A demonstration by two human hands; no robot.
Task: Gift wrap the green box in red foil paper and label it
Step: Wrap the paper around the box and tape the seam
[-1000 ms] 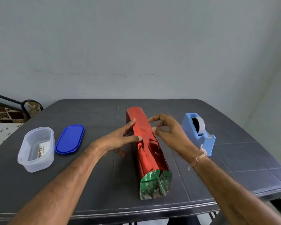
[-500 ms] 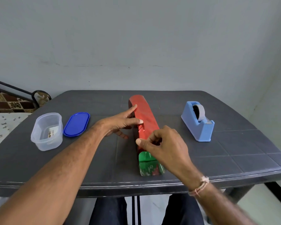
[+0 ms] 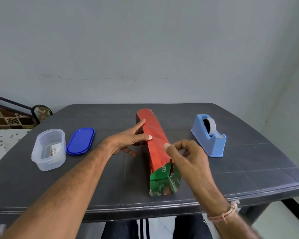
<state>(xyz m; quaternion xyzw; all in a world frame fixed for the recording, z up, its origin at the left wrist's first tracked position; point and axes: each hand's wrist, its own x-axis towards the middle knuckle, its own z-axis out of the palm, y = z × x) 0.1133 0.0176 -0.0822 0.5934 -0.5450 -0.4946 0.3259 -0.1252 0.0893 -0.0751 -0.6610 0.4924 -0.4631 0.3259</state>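
Note:
The green box lies lengthwise at the middle of the dark table. Red foil paper covers most of it, and the near end shows green under crumpled foil. My left hand rests against the box's left side with straight fingers, its thumb pressing on the foil's top. My right hand hovers over the near half of the box with curled fingers, its thumb tip above the foil. I see nothing held in it.
A blue tape dispenser stands right of the box. Left of it lie a blue oval lid and a clear plastic container with a printed card inside. A patterned bed edge borders the table's left side.
My right hand has let go of the foil seam it was pinching and lifted a little to the right. My left hand has stayed on the box.

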